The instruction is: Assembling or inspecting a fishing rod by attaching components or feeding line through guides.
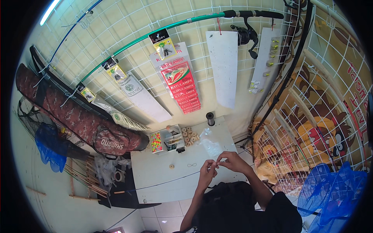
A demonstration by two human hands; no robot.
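Over the right part of the white table [155,184], my two hands are close together, fingertips nearly meeting. My left hand [208,170] is closed, its thumb and fingers pinched. A thin dark fishing rod [163,181] with a short light-brown handle lies slantwise over the table, and its fine end runs up to that hand. Bent at the wrist, my right hand [233,160] pinches at the same spot; what lies between its fingertips is too small to make out. A loop of thin line [192,165] and a small wooden ring [171,166] rest on the tabletop.
Behind my hands lies a clear plastic bag [211,143]. Farther back are wooden spools [189,136], a compartment box [168,139] of bright small parts and a dark cylinder [210,118]. A rod bag [77,116] leans left; blue nets [330,190] hang right.
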